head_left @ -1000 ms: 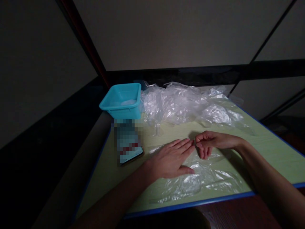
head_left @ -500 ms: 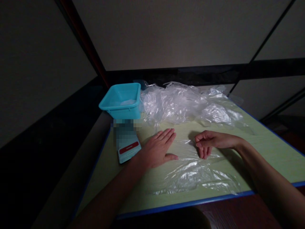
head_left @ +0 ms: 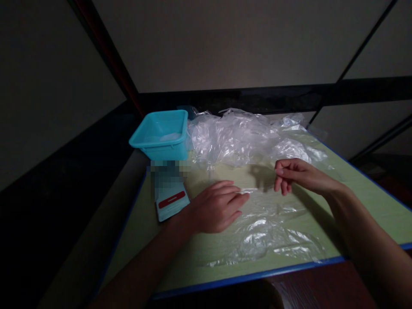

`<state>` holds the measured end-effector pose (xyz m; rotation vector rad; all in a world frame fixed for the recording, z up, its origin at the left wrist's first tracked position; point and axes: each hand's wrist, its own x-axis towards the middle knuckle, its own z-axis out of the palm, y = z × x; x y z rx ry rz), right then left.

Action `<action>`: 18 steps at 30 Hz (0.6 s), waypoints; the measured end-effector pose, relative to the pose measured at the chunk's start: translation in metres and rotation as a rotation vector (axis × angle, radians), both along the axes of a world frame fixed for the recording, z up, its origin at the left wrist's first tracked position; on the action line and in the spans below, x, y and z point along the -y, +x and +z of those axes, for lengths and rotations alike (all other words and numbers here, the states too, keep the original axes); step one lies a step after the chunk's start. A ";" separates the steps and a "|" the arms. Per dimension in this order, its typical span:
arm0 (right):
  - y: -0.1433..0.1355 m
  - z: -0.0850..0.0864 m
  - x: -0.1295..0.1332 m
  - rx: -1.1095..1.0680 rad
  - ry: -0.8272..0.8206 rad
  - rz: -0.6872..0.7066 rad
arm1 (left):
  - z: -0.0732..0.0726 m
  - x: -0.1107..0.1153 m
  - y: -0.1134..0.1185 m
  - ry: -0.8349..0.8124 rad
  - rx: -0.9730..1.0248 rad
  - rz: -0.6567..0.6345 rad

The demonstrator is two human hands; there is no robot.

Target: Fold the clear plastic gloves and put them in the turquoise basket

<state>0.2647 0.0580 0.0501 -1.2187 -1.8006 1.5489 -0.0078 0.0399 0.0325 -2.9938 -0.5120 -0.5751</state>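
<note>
A thin clear plastic bag (head_left: 264,236) lies spread on the light green table (head_left: 363,206), near its front edge. My left hand (head_left: 220,206) is over the bag's left side, fingers slightly bent and apart, with nothing seen in it. To the right, my right hand (head_left: 291,175) is raised above the table behind the bag, its shadow falling to the left. Its thumb and index finger are pinched together; whatever they may hold is too small to make out. A large heap of crumpled clear plastic (head_left: 238,137) lies behind both hands.
At the back left stands a turquoise basin (head_left: 162,150) with something whitish inside. A phone (head_left: 172,204) with a lit, partly blurred screen lies in front of it. Blue edging (head_left: 251,278) runs along the table's front, and a pale wall (head_left: 241,47) rises behind.
My right hand has lifted off the table and moved back and slightly right, still pinched. My left hand has gone from lying flat to bent fingers, a little nearer the bag's middle.
</note>
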 end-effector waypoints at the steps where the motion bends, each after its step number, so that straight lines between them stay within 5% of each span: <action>1: 0.003 0.000 -0.001 0.016 0.035 -0.039 | -0.002 0.002 0.002 -0.001 0.020 -0.034; 8: 0.002 -0.006 -0.001 0.170 0.113 -0.046 | -0.017 0.007 0.007 -0.050 0.059 -0.070; 18: -0.002 -0.004 0.005 0.399 0.390 0.037 | -0.018 0.006 0.007 -0.026 0.093 -0.091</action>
